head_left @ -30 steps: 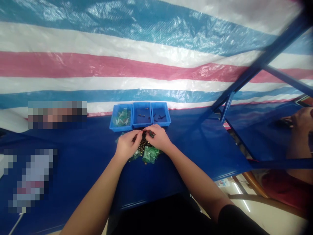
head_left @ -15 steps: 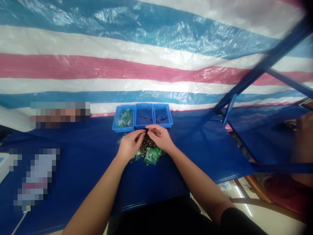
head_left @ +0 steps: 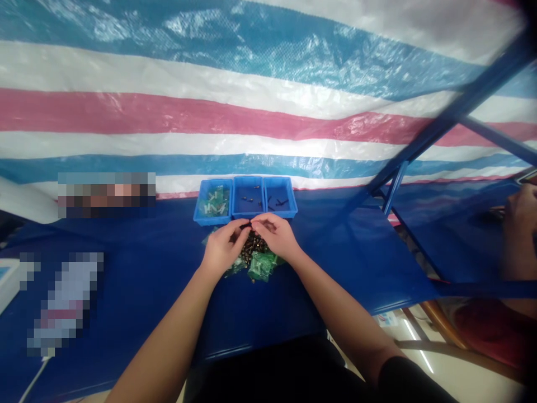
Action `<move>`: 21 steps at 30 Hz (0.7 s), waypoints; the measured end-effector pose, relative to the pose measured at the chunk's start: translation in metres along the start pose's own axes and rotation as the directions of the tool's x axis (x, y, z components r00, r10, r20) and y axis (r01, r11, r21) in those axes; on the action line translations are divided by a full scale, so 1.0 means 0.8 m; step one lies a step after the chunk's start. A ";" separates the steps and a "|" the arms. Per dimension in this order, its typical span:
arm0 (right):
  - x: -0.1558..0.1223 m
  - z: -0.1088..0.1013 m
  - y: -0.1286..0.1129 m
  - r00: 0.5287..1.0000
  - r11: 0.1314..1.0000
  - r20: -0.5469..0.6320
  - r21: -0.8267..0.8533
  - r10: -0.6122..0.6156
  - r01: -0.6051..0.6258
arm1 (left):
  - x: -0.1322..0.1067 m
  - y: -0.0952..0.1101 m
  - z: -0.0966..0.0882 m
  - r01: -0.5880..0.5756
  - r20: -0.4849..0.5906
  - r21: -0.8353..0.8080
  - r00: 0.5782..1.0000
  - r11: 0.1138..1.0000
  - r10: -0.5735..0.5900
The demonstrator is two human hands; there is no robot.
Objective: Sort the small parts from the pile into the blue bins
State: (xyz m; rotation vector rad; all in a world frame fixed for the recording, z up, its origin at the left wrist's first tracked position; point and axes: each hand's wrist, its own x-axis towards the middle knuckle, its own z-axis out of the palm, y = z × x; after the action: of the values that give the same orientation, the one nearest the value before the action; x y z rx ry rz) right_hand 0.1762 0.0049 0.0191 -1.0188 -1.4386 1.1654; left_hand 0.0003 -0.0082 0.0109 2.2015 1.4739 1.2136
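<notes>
My left hand (head_left: pixel 222 244) and my right hand (head_left: pixel 277 235) meet fingertip to fingertip over a heap of small brass-and-dark metal parts (head_left: pixel 251 247). Both are closed in a pinch; a tiny dark piece seems to sit between them, too small to name. Green-tinted plastic packets (head_left: pixel 262 265) lie against the near side of the heap. Just beyond my fingers stand three blue bins in a row. The left bin (head_left: pixel 212 221) holds packets, the middle bin (head_left: pixel 247 214) a few small metal parts, and the right bin (head_left: pixel 285 213) several dark, thin pieces.
A blue table (head_left: pixel 138 252) spreads under everything, with a striped plastic sheet (head_left: pixel 251 123) hanging behind. Blue metal bars (head_left: pixel 419 140) rise at the right. Beyond them another person's hand (head_left: pixel 522 218) shows. Blurred-out items lie at the left, one with a white cable (head_left: pixel 33 382).
My fingertips have shifted slightly against each other, while both hands stay over the heap. At the far right, the other person's hand has moved a little upward. The view has tilted slightly.
</notes>
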 end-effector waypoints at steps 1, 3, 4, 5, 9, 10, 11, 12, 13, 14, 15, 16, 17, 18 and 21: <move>0.000 0.000 0.001 1.000 1.000 -0.012 -0.021 -0.012 0.012 | 0.000 0.000 0.000 0.003 -0.004 -0.003 1.000 1.000 -0.003; 0.000 0.000 0.002 0.999 0.999 -0.039 -0.032 -0.025 0.023 | -0.001 0.000 0.000 -0.006 -0.006 -0.011 1.000 1.000 0.005; 0.000 0.000 0.002 0.999 1.000 -0.048 -0.015 -0.018 0.018 | -0.001 0.000 0.000 -0.014 -0.006 -0.013 1.000 1.000 0.014; 0.000 0.000 0.002 0.998 1.000 -0.055 0.012 -0.007 0.008 | -0.001 -0.001 0.000 -0.022 -0.008 -0.014 1.000 1.000 0.022; 0.000 -0.001 0.002 0.998 0.998 -0.066 0.054 0.017 -0.013 | -0.001 -0.001 0.001 -0.036 0.002 -0.004 0.999 0.999 0.036; 0.000 -0.001 0.002 0.998 0.999 -0.062 0.043 0.018 -0.015 | -0.001 -0.001 0.001 -0.038 0.007 0.000 0.999 0.999 0.038; 0.000 -0.001 0.002 0.998 0.999 -0.055 0.032 0.020 -0.018 | -0.001 -0.001 0.000 -0.039 0.011 0.003 0.999 0.999 0.039; 0.000 -0.001 0.002 0.998 0.999 -0.051 0.026 0.023 -0.022 | -0.001 0.000 0.000 -0.038 0.015 0.006 0.999 0.999 0.038; 0.000 -0.001 0.002 0.998 0.999 -0.050 0.024 0.028 -0.027 | 0.000 0.000 -0.001 -0.035 0.019 0.011 0.999 0.999 0.035; 0.000 -0.001 0.002 0.998 0.999 -0.053 0.025 0.033 -0.032 | 0.000 0.001 -0.002 -0.030 0.022 0.017 0.999 0.999 0.029; 0.000 -0.001 0.002 0.998 0.999 -0.058 0.025 0.037 -0.036 | 0.000 0.001 -0.002 -0.023 0.025 0.025 0.999 0.999 0.022; 0.000 -0.001 0.001 0.997 0.999 -0.063 0.023 0.038 -0.037 | 0.001 0.002 -0.003 -0.015 0.028 0.031 1.000 0.999 0.014; 0.000 -0.001 0.001 0.997 0.999 -0.067 0.017 0.035 -0.034 | 0.001 0.002 -0.003 -0.006 0.027 0.037 1.000 0.999 0.005; 0.000 -0.001 0.000 0.997 1.000 -0.068 0.005 0.028 -0.028 | 0.001 0.002 -0.003 0.002 0.025 0.041 1.000 0.999 -0.003; 0.000 -0.002 -0.002 0.998 1.000 -0.068 -0.027 0.004 -0.006 | 0.001 0.003 -0.003 0.025 0.017 0.048 1.000 0.999 -0.026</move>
State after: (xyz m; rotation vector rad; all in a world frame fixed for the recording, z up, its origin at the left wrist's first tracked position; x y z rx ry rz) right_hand 0.1774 0.0047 0.0206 -1.0714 -1.4022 1.1067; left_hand -0.0001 -0.0089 0.0142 2.2108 1.5356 1.1599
